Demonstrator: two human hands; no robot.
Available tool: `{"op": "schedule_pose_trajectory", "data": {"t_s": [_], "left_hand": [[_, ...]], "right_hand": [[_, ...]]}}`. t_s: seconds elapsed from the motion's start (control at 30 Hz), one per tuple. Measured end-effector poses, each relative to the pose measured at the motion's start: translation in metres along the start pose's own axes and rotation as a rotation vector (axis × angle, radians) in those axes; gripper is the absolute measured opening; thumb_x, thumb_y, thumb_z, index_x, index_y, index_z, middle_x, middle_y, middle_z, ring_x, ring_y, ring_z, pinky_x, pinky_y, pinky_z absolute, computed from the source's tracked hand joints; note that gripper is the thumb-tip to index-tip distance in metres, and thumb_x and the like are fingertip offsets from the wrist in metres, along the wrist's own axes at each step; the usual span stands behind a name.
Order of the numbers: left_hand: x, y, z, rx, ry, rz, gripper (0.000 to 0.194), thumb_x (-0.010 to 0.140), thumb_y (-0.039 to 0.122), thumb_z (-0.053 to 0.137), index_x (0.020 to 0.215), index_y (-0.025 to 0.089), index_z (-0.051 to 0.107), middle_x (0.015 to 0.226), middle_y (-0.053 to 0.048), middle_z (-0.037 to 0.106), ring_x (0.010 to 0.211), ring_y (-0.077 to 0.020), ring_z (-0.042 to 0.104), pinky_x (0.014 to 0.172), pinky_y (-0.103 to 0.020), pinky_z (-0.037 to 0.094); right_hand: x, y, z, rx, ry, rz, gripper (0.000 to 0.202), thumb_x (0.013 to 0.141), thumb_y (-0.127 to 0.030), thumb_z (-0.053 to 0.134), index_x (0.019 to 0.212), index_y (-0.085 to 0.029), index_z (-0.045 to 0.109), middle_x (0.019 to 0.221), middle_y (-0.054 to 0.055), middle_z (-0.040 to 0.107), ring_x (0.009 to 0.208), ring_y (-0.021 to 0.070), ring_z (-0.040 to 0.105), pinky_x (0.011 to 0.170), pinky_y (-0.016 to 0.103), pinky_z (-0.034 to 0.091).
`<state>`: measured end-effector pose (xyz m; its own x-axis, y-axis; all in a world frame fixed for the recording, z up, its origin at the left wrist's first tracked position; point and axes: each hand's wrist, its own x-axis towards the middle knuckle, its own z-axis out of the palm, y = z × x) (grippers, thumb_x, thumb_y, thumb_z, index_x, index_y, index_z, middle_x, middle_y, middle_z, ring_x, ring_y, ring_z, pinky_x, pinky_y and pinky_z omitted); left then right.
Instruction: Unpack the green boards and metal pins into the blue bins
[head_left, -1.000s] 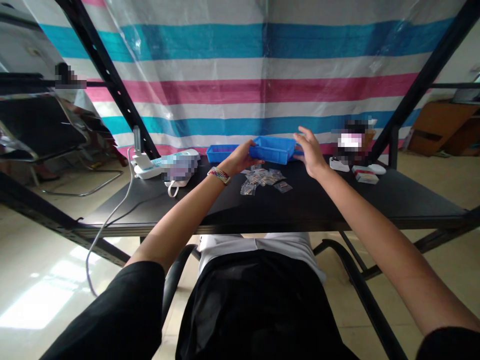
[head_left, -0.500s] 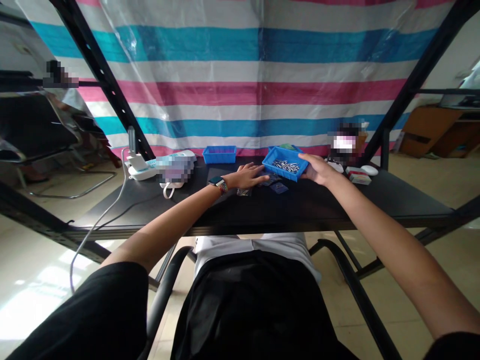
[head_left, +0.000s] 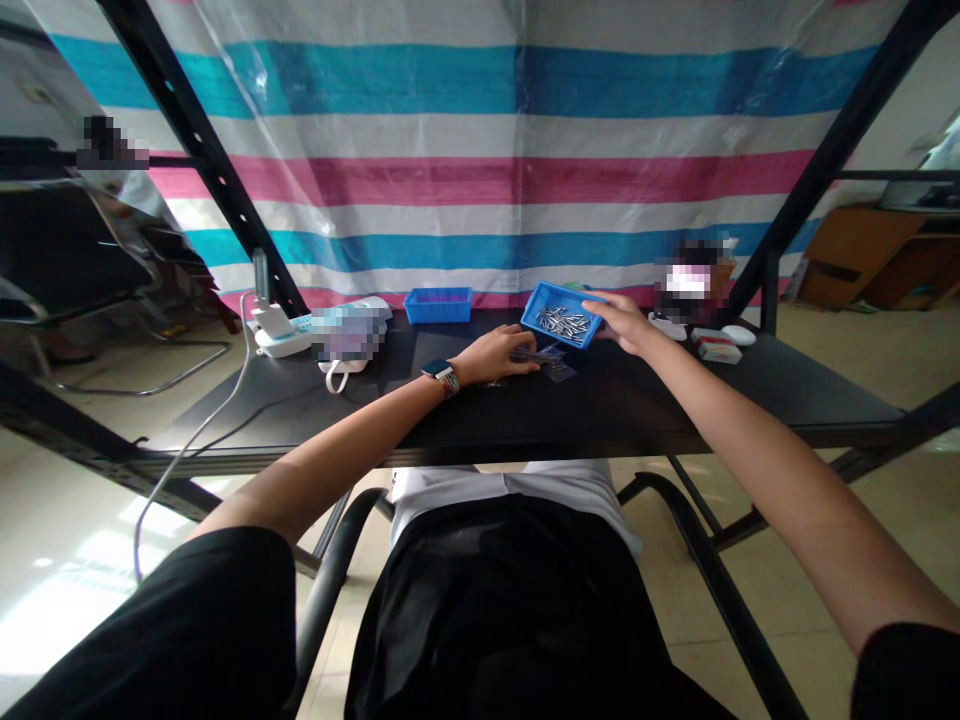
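My right hand (head_left: 619,318) grips the right side of a blue tray (head_left: 531,318), which is tilted toward me and holds many small silver metal pieces (head_left: 562,324). My left hand (head_left: 501,356), with a watch on its wrist, is low over the table just left of the tray. Its fingers are curled on small clear plastic bags (head_left: 556,368), some of which lie beneath the tray. Another small bag (head_left: 493,384) shows partly under the left wrist. A second blue tray (head_left: 439,308) stands behind my left hand.
On the black table (head_left: 607,410), a power strip (head_left: 281,345) with a cable and a pouch (head_left: 352,335) are at the left. A small box (head_left: 718,346) and a white round object (head_left: 739,335) lie at the right. A person (head_left: 135,190) sits far left.
My left hand has gone from lying flat with spread fingers to curling on the plastic bags. The held tray has shifted slightly left and tilts more toward me.
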<state>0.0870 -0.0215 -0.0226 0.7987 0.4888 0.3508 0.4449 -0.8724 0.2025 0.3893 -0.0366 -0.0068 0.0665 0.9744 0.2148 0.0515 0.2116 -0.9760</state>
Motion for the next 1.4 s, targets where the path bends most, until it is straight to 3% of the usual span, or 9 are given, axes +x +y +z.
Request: {"op": "schedule_pose_trajectory", "data": {"t_s": [0.17, 0.27, 0.37, 0.63, 0.9, 1.07, 1.17, 1.3, 1.4], "left_hand": [[0.0, 0.004, -0.001, 0.016, 0.0, 0.089, 0.025, 0.102, 0.041, 0.064, 0.116, 0.023, 0.075, 0.116, -0.01, 0.07, 0.107, -0.0262, 0.068, 0.092, -0.036, 0.051], [-0.001, 0.003, -0.001, 0.074, 0.008, 0.108, 0.023, 0.104, 0.037, 0.061, 0.117, 0.024, 0.075, 0.111, -0.01, 0.07, 0.105, -0.0265, 0.067, 0.091, -0.036, 0.051], [-0.002, 0.002, -0.001, 0.083, 0.026, 0.116, 0.022, 0.106, 0.037, 0.059, 0.116, 0.025, 0.076, 0.109, -0.01, 0.069, 0.105, -0.0267, 0.066, 0.091, -0.036, 0.051], [-0.003, 0.005, -0.002, 0.082, 0.046, 0.106, 0.024, 0.108, 0.039, 0.057, 0.117, 0.026, 0.075, 0.111, -0.01, 0.068, 0.107, -0.0269, 0.065, 0.096, -0.037, 0.051], [-0.007, 0.006, -0.003, 0.168, 0.083, 0.1, 0.038, 0.105, 0.054, 0.061, 0.125, 0.024, 0.072, 0.122, -0.014, 0.07, 0.114, -0.0318, 0.062, 0.093, -0.041, 0.051], [-0.009, 0.01, -0.005, 0.143, 0.108, 0.081, 0.042, 0.1, 0.052, 0.064, 0.129, 0.023, 0.072, 0.121, -0.014, 0.07, 0.116, -0.0339, 0.061, 0.102, -0.046, 0.05], [-0.009, 0.01, -0.005, 0.121, 0.113, 0.074, 0.048, 0.098, 0.056, 0.065, 0.131, 0.022, 0.073, 0.123, -0.016, 0.07, 0.116, -0.0355, 0.06, 0.107, -0.049, 0.047], [-0.008, 0.008, -0.009, 0.021, 0.112, 0.052, 0.059, 0.098, 0.067, 0.06, 0.133, 0.022, 0.075, 0.129, -0.016, 0.07, 0.119, -0.0362, 0.059, 0.113, -0.051, 0.043], [-0.008, 0.008, -0.011, -0.092, 0.133, 0.024, 0.055, 0.104, 0.062, 0.052, 0.133, 0.022, 0.076, 0.133, -0.015, 0.071, 0.124, -0.035, 0.06, 0.117, -0.05, 0.04]], "right_hand": [[0.007, 0.006, 0.005, -0.134, -0.073, -0.144, 0.058, 0.079, -0.045, 0.091, 0.13, -0.021, 0.081, 0.115, 0.009, 0.084, 0.099, 0.0298, 0.079, 0.09, 0.051, 0.068], [0.014, 0.004, 0.009, -0.288, -0.137, -0.335, 0.05, 0.08, -0.043, 0.088, 0.125, -0.022, 0.084, 0.132, 0.01, 0.081, 0.125, 0.0344, 0.075, 0.114, 0.057, 0.057], [0.015, -0.002, 0.015, -0.454, -0.201, -0.484, 0.044, 0.083, -0.035, 0.082, 0.125, -0.023, 0.085, 0.14, 0.01, 0.079, 0.138, 0.0345, 0.069, 0.126, 0.057, 0.045], [0.007, -0.014, 0.023, -0.764, -0.254, -0.701, 0.055, 0.087, -0.018, 0.072, 0.14, -0.028, 0.08, 0.155, 0.008, 0.07, 0.146, 0.0324, 0.064, 0.128, 0.056, 0.045], [-0.006, -0.029, 0.024, -0.923, -0.311, -0.776, 0.056, 0.089, -0.02, 0.078, 0.143, -0.031, 0.077, 0.164, 0.005, 0.062, 0.147, 0.0354, 0.063, 0.126, 0.057, 0.051], [-0.011, -0.035, 0.021, -0.92, -0.237, -0.762, 0.054, 0.089, -0.024, 0.078, 0.142, -0.03, 0.078, 0.161, 0.005, 0.064, 0.146, 0.0369, 0.064, 0.124, 0.057, 0.052], [-0.001, -0.035, 0.019, -0.836, -0.117, -0.764, 0.051, 0.09, -0.025, 0.072, 0.14, -0.028, 0.078, 0.153, 0.008, 0.07, 0.144, 0.0372, 0.064, 0.126, 0.059, 0.048], [0.039, -0.037, 0.026, -0.652, 0.108, -0.675, 0.043, 0.092, -0.035, 0.068, 0.131, -0.023, 0.078, 0.139, 0.013, 0.075, 0.138, 0.0386, 0.064, 0.124, 0.057, 0.047], [0.084, -0.037, 0.041, -0.493, 0.221, -0.511, 0.04, 0.092, -0.045, 0.065, 0.123, -0.022, 0.074, 0.125, 0.011, 0.077, 0.13, 0.0364, 0.065, 0.117, 0.052, 0.052]]}}
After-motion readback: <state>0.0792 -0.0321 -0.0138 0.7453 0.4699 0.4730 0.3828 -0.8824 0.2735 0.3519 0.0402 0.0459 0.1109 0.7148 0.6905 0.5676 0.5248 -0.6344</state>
